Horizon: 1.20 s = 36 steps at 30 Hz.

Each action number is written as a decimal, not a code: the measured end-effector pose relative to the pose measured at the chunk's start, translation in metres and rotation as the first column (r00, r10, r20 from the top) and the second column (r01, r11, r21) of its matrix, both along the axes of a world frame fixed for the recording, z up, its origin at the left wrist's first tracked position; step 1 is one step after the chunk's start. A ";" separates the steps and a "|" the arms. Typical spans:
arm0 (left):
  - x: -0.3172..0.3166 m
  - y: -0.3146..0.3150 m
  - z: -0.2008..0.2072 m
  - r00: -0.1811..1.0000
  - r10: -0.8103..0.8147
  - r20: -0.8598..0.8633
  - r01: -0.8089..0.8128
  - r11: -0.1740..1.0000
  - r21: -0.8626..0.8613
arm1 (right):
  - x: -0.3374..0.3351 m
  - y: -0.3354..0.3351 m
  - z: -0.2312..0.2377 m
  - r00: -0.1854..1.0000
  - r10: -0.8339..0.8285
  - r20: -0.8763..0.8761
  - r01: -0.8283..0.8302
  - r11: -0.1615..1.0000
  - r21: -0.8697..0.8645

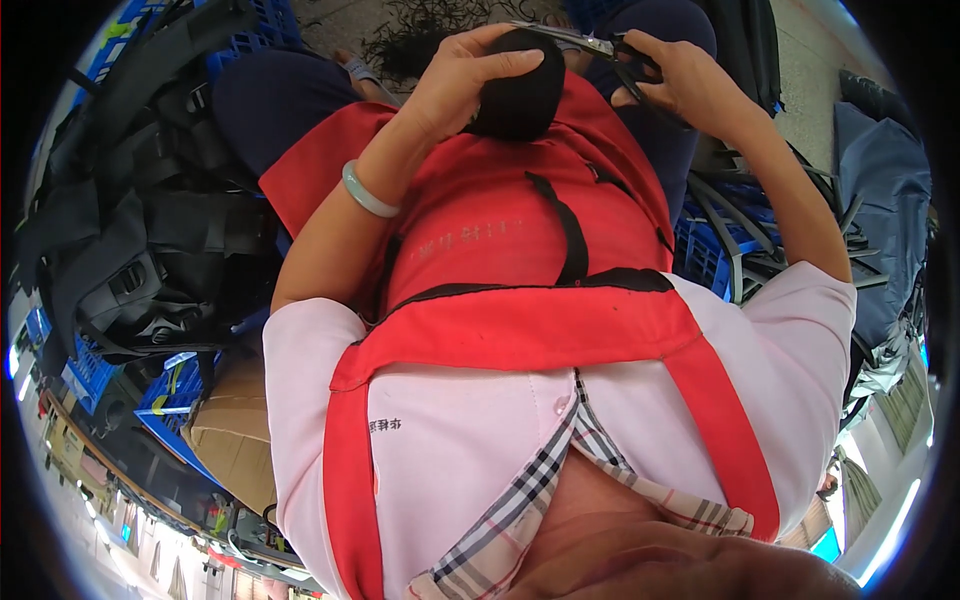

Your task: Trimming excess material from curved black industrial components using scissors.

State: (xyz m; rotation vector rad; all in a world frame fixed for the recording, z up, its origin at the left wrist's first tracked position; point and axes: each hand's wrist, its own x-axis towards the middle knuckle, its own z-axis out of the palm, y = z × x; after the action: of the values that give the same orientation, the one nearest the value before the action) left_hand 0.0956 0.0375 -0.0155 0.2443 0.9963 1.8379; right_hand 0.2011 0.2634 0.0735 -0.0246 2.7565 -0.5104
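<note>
A rounded black piece, which looks like fabric (518, 98), is gripped in my left hand (462, 82), thumb on top. My right hand (688, 82) has its fingers through the black handles of a pair of scissors (592, 43). The metal blades point left, along the far edge of the black piece. From this view I cannot tell whether the blades touch it. Both hands are over my lap, above the red apron (470, 225).
Black cut strips (425, 35) lie on the floor beyond my hands. To the left are piled black straps and buckles (130, 270), blue crates (250, 30) and a cardboard box (235, 430). Another blue crate (705, 255) with black strips and a dark folded cover (880, 190) are on the right.
</note>
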 end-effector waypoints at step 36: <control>-0.018 -0.008 -0.002 0.985 0.163 0.056 -0.168 0.981 0.102 | 0.011 -0.027 -0.045 0.971 -0.237 0.001 0.221 0.902 -0.371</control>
State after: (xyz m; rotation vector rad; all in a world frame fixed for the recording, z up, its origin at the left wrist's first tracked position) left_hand 0.0779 0.0296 -0.0171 0.1857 0.9102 2.0418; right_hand 0.2117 0.2366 0.0282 0.2044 2.6763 -1.1001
